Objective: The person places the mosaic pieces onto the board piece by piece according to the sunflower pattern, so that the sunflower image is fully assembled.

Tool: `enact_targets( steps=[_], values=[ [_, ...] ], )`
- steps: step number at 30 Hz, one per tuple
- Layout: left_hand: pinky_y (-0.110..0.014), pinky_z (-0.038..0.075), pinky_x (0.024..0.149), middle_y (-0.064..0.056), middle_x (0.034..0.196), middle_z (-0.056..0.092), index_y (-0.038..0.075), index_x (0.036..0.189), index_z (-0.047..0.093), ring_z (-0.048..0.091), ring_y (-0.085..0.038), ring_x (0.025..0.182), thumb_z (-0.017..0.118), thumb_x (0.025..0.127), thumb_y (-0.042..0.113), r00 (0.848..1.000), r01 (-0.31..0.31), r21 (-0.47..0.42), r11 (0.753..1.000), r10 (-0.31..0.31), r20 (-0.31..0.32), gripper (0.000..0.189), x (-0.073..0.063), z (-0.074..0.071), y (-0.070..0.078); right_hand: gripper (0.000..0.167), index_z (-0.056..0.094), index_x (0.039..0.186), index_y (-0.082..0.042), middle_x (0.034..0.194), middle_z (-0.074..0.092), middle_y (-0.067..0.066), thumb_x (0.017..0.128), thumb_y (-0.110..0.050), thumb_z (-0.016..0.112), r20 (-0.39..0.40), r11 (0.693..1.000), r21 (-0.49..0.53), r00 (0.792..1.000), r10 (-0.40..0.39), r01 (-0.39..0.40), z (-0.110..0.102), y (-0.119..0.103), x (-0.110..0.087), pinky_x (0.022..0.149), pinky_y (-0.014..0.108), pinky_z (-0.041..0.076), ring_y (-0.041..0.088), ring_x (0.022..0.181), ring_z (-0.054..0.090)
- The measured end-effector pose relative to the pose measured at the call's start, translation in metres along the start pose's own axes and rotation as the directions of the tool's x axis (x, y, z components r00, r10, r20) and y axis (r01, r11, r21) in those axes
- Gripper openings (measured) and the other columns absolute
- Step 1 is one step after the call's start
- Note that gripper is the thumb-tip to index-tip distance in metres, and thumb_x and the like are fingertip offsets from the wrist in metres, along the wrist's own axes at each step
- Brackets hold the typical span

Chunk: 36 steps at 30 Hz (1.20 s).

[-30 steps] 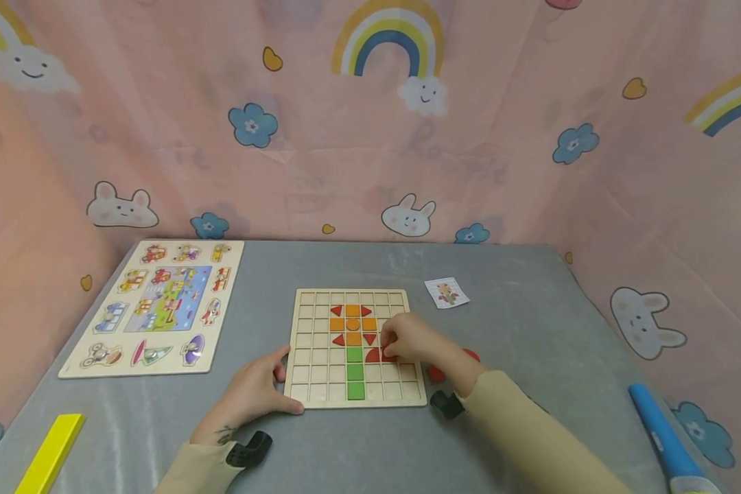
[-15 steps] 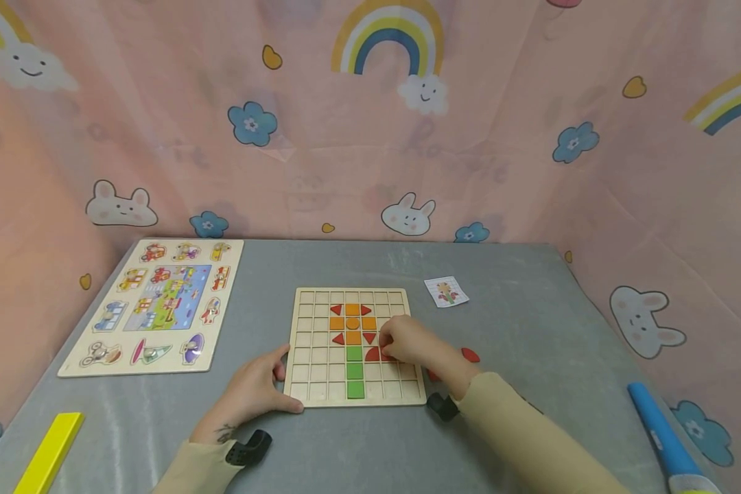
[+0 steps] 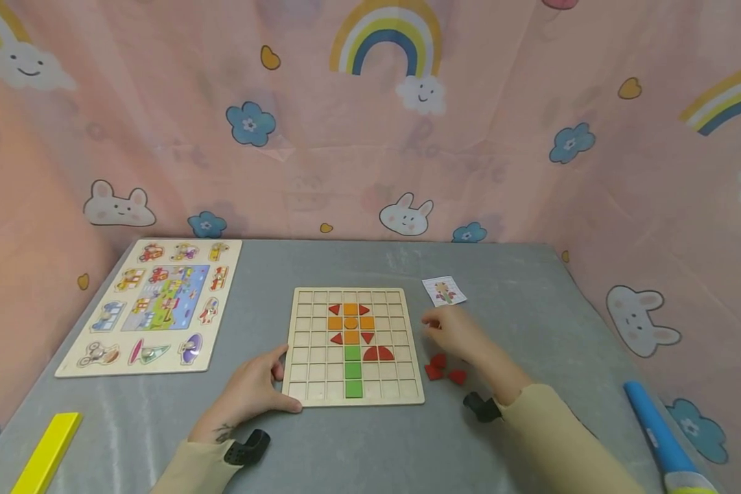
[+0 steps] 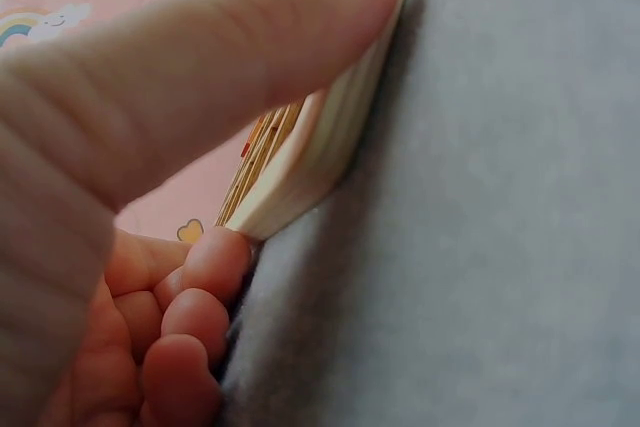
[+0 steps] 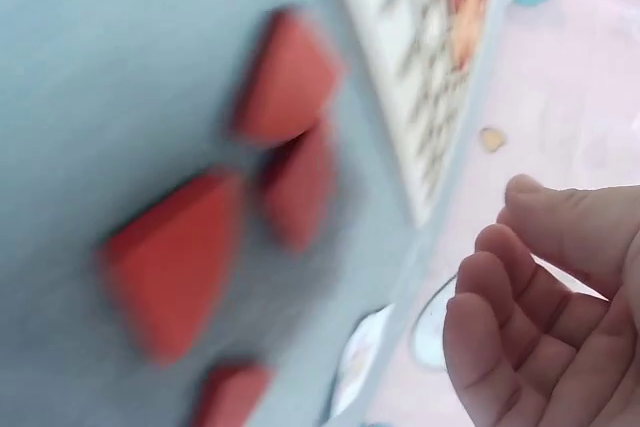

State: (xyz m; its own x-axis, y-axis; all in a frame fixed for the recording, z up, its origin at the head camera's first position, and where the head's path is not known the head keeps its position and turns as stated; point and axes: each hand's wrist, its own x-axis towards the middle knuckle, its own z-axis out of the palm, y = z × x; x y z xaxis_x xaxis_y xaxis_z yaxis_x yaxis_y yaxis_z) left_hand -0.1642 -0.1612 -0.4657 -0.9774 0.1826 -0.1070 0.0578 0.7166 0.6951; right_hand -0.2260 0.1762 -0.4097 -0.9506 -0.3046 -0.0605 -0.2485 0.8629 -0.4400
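Note:
A square wooden grid board [image 3: 318, 374] lies in the middle of the table in the head view. My left hand [image 3: 250, 384] holds its near left corner, thumb along the near edge and curled fingers against the left side. Orange, green and red pieces form a flower-like figure in the grid, with two red quarter-round pieces [image 3: 379, 353] side by side right of the green squares [image 3: 353, 370]. Right of the board hovers my right hand [image 3: 463, 336], fingers loosely bent around nothing. Several loose red pieces [image 5: 180, 267] lie below it on the table.
A small picture card [image 3: 444, 291] lies behind my right hand. A wooden picture puzzle [image 3: 222, 329] lies at the left. A yellow bar [image 3: 48, 449] is at the front left, a blue stick-like object [image 3: 654, 429] at the front right. Patterned cloth [image 3: 321, 158] hangs behind the table.
My right hand has let go of the red piece in the grid and moved right, off the board. The second red quarter-round piece and the loose pieces now show. My left hand stays put.

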Motion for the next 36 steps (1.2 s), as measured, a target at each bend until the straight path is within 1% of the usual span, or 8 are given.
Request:
enact_targets(
  steps=[6,10,20,29,31,33,34,36],
  values=[
    [-0.023,0.032,0.056,0.004,0.073,0.049,0.0,0.137,0.041,0.04,-0.011,0.061,0.092,0.043,0.029,1.0,-0.009,0.0,1.0,0.009,0.0,0.111,-0.001,-0.001,-0.001,0.024,0.071,0.098,-0.001,0.086,0.065,0.007,0.074,-0.001,0.068,0.091,0.989,-0.136,0.995,-0.047,0.059,0.008,0.025,-0.018,0.07,0.034,0.046,0.018,0.077,0.057],
    [-0.024,0.031,0.056,0.004,0.073,0.049,-0.001,0.137,0.042,0.04,-0.011,0.061,0.092,0.043,0.03,1.0,-0.018,0.0,1.0,0.018,-0.003,0.111,-0.002,-0.001,-0.001,0.025,0.072,0.098,-0.006,0.086,0.057,0.002,0.074,-0.001,0.07,0.118,0.979,-0.17,0.989,-0.093,0.112,0.014,0.031,-0.03,0.069,0.03,0.043,0.015,0.077,0.051],
    [-0.023,0.032,0.055,0.005,0.072,0.05,0.002,0.137,0.042,0.041,-0.01,0.059,0.092,0.042,0.028,1.0,-0.001,-0.004,1.0,0.001,-0.002,0.111,-0.001,0.0,-0.002,0.012,0.064,0.077,-0.01,0.078,0.056,-0.001,0.074,-0.001,0.071,0.089,0.997,-0.064,0.995,0.046,-0.041,0.02,0.034,-0.036,0.073,0.036,0.044,0.016,0.075,0.05],
    [-0.023,0.032,0.055,0.005,0.072,0.05,0.003,0.138,0.042,0.041,-0.011,0.059,0.092,0.042,0.028,1.0,0.007,-0.003,1.0,-0.007,0.001,0.111,-0.002,0.0,-0.002,0.012,0.062,0.067,-0.015,0.064,0.054,-0.005,0.074,-0.005,0.062,0.062,1.0,0.016,0.998,0.005,-0.006,0.01,0.018,-0.037,0.05,0.026,0.039,0.01,0.054,0.046],
    [-0.023,0.031,0.054,0.005,0.072,0.05,0.003,0.138,0.042,0.041,-0.011,0.059,0.092,0.042,0.028,1.0,0.008,-0.005,1.0,-0.008,0.0,0.111,-0.002,0.0,-0.002,0.011,0.063,0.069,-0.016,0.063,0.053,-0.007,0.075,-0.007,0.062,0.062,0.999,0.018,0.998,-0.033,0.032,0.011,0.009,-0.035,0.048,0.025,0.039,0.009,0.052,0.046],
    [-0.023,0.031,0.054,0.004,0.073,0.049,0.003,0.138,0.042,0.041,-0.011,0.059,0.092,0.042,0.027,1.0,0.011,-0.01,1.0,-0.011,0.001,0.111,-0.002,0.0,-0.001,0.01,0.063,0.07,-0.015,0.062,0.052,-0.008,0.076,-0.007,0.063,0.054,0.991,0.008,0.989,-0.134,0.134,0.014,-0.002,-0.032,0.048,0.023,0.038,0.007,0.052,0.045],
    [-0.023,0.031,0.054,0.004,0.073,0.049,0.003,0.138,0.042,0.04,-0.011,0.059,0.092,0.042,0.027,1.0,0.012,-0.012,1.0,-0.012,0.002,0.111,-0.002,-0.001,0.0,0.009,0.063,0.071,-0.015,0.063,0.053,-0.008,0.076,-0.008,0.065,0.046,0.978,-0.006,0.977,-0.208,0.208,0.016,-0.006,-0.03,0.049,0.022,0.038,0.006,0.053,0.045],
    [-0.023,0.031,0.054,0.004,0.073,0.049,0.003,0.138,0.041,0.04,-0.012,0.059,0.092,0.043,0.027,1.0,0.013,-0.012,1.0,-0.013,0.001,0.111,-0.001,-0.001,0.0,0.007,0.065,0.072,-0.013,0.066,0.054,-0.008,0.075,-0.008,0.069,0.024,0.926,-0.054,0.927,-0.374,0.374,0.02,-0.016,-0.027,0.054,0.019,0.038,0.004,0.058,0.045]
  ],
)
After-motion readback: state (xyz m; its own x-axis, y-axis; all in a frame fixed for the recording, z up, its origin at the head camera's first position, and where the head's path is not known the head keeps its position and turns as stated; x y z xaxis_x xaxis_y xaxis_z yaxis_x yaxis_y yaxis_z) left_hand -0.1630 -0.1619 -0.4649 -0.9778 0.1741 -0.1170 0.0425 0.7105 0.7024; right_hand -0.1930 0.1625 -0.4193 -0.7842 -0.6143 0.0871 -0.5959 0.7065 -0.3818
